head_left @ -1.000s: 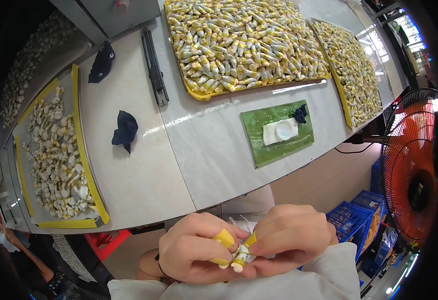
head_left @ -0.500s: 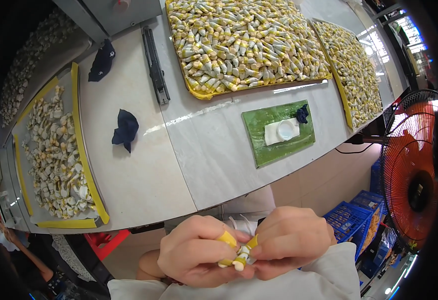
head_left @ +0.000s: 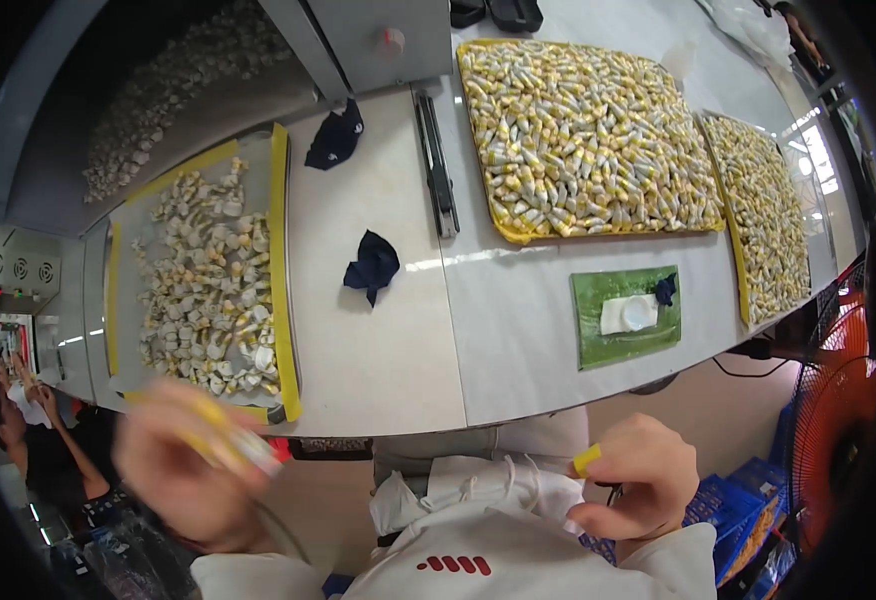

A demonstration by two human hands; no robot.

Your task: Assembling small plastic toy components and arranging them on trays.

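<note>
My left hand (head_left: 193, 465), smeared by motion, is over the near edge of the left tray (head_left: 292, 260). A blurred whitish thing (head_left: 255, 452) shows at its fingertips, beside a yellow band. Its kind is too blurred to tell. My right hand (head_left: 648, 475) is in front of the table at the right. Its thumb and index finger stand apart with nothing seen between them; the other fingers curl. A yellow finger cover (head_left: 587, 460) sits on its index fingertip. Small white-and-yellow pieces (head_left: 208, 290) lie loosely heaped in the left tray.
A large yellow-edged tray (head_left: 598, 237) full of white-and-yellow pieces stands at the back, with another tray (head_left: 733, 250) beside it. A green board (head_left: 598, 350) holds a small round dish (head_left: 640, 313). Dark cloths (head_left: 371, 268) lie mid-table. A fan (head_left: 843, 390) stands right; another person (head_left: 58, 450) is far left.
My hands were together over the lap, pinching small yellow-and-white pieces. They have parted: the left has swung left toward the tray, the right stays at the right. The view has turned left.
</note>
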